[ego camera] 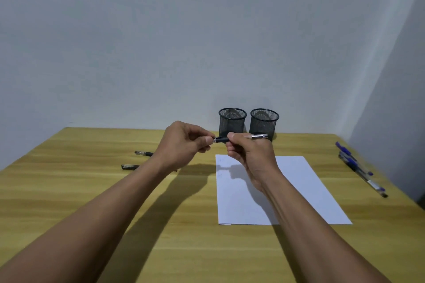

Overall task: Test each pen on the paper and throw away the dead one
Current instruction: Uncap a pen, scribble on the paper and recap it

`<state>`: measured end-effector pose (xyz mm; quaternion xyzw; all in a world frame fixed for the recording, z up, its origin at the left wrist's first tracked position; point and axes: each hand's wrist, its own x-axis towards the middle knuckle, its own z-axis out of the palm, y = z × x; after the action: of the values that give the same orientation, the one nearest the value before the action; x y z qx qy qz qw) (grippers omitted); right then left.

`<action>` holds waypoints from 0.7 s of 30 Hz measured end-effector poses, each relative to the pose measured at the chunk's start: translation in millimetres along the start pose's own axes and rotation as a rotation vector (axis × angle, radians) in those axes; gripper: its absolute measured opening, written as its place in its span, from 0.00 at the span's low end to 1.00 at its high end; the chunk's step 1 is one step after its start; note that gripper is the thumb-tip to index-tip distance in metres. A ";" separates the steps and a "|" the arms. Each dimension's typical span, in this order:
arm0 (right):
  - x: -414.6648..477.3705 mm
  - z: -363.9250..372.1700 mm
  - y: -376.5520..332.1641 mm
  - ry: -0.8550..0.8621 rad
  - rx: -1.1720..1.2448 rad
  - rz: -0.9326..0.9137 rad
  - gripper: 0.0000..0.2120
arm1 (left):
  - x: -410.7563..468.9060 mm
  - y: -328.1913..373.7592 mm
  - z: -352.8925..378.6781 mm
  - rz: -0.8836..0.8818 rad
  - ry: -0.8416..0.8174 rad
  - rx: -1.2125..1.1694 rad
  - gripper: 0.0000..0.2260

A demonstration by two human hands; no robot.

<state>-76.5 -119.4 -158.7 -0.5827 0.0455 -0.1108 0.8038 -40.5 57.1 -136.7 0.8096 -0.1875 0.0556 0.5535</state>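
Note:
Both hands hold one black pen (pixel 221 139) level in the air above the table. My left hand (pixel 185 143) pinches its left end, where a silver ring shows. My right hand (pixel 246 150) is closed around the barrel, and the clear, silver end (pixel 259 136) sticks out to the right. Below my right hand lies the white paper (pixel 299 190), with faint marks near its upper left corner. Two black pens (pixel 143 153) (pixel 130 167) rest on the table at the left, partly hidden by my left forearm. Several blue pens (pixel 358 167) lie at the right edge.
Two black mesh cups (pixel 232 122) (pixel 264 123) stand side by side at the back of the wooden table (pixel 92 190), close to the grey wall. A second wall closes in on the right, near the blue pens.

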 end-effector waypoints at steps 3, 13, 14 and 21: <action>1.3 -3.0 2.7 -0.049 -0.028 -0.016 0.03 | 5.1 -1.6 -1.7 -0.017 -0.040 -0.053 0.05; 11.8 -6.0 7.7 0.008 -0.001 -0.008 0.05 | 17.5 -12.2 1.0 -0.054 -0.108 -0.038 0.03; 12.9 -5.5 8.5 0.023 0.012 -0.008 0.05 | 17.9 -12.4 1.9 -0.038 -0.102 -0.013 0.03; 12.5 -5.5 20.5 -0.023 0.033 -0.037 0.03 | 26.4 -19.5 -0.3 -0.007 -0.080 0.034 0.02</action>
<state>-62.9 -121.4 -179.2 -0.5712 0.0236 -0.1196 0.8117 -9.0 57.1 -145.9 0.8210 -0.2058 0.0243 0.5320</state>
